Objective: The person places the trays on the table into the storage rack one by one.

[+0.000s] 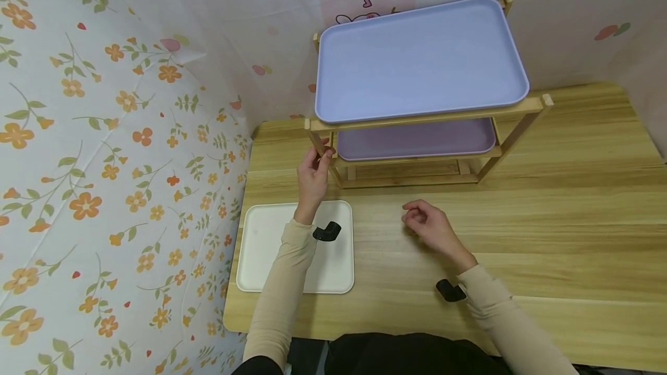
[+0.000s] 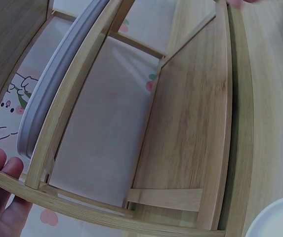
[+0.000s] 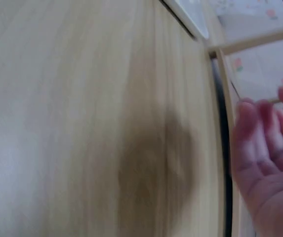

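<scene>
A wooden rack stands at the back of the table, with a light blue tray on its top tier and a purple tray on the tier below. With thumb and fingers, my left hand grips the rack's front left post. The left wrist view shows its fingertips curled over that wooden bar. In front of the rack, my right hand hovers above the table, fingers loosely bent and holding nothing. The right wrist view blurs its fingers somewhat.
A white tray lies on the wooden table at the left, partly under my left forearm. Behind the rack and along the left side hangs a patterned cloth. A black wrist mount sticks out from the left sleeve, another from the right.
</scene>
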{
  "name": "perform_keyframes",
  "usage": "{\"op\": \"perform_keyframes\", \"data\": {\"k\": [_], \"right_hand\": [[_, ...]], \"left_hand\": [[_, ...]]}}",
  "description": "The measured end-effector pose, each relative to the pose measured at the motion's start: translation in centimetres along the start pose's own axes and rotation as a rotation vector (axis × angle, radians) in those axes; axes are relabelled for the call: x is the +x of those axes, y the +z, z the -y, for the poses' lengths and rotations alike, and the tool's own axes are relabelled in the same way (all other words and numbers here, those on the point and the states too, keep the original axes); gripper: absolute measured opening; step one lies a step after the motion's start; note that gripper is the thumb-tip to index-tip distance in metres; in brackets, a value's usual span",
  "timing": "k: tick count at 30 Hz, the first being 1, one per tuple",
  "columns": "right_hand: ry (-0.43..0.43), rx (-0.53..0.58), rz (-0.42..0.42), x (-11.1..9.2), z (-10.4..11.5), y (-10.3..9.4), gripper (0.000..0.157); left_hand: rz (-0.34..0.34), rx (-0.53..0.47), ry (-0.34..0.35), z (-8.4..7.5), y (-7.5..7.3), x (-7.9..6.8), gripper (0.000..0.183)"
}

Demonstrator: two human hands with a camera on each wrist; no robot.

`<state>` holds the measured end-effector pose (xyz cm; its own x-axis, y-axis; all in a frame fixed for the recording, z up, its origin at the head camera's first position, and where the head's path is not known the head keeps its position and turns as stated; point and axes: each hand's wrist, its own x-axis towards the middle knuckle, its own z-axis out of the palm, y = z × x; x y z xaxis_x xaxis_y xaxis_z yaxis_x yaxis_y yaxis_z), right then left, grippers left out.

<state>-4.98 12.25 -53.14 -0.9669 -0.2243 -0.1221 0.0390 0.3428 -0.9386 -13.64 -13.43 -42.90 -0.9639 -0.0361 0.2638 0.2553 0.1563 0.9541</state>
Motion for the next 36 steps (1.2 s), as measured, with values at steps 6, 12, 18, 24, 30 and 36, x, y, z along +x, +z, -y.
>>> {"op": "perform_keyframes", "data": {"k": [6, 12, 18, 24, 30, 36], "right_hand": [[0.065, -0.044, 0.191, -0.5, -0.4, 1.9, 0.023], [0.031, -0.118, 0.307, -0.9, -0.4, 4.5, 0.018], [0.036, -0.163, 0.369, -1.2, 0.2, 7.0, 0.016], [0.072, -0.206, 0.372, -1.5, 0.7, 8.7, 0.014], [0.105, -0.262, 0.354, -1.6, 1.1, 10.1, 0.011], [0.116, -0.335, 0.369, -1.9, 1.8, 11.3, 0.013]], "left_hand": [[0.003, -0.019, 0.024, 0.1, 0.1, 0.0, 0.030], [-0.010, 0.004, 0.020, 0.1, 0.1, 0.0, 0.030], [-0.010, 0.006, 0.010, 0.1, 0.1, -0.1, 0.030], [-0.011, 0.022, 0.008, 0.2, 0.1, -0.1, 0.030], [-0.017, 0.010, 0.020, 0.1, 0.1, -0.1, 0.029], [-0.011, 0.026, 0.009, 0.1, 0.2, -0.1, 0.030]]}}
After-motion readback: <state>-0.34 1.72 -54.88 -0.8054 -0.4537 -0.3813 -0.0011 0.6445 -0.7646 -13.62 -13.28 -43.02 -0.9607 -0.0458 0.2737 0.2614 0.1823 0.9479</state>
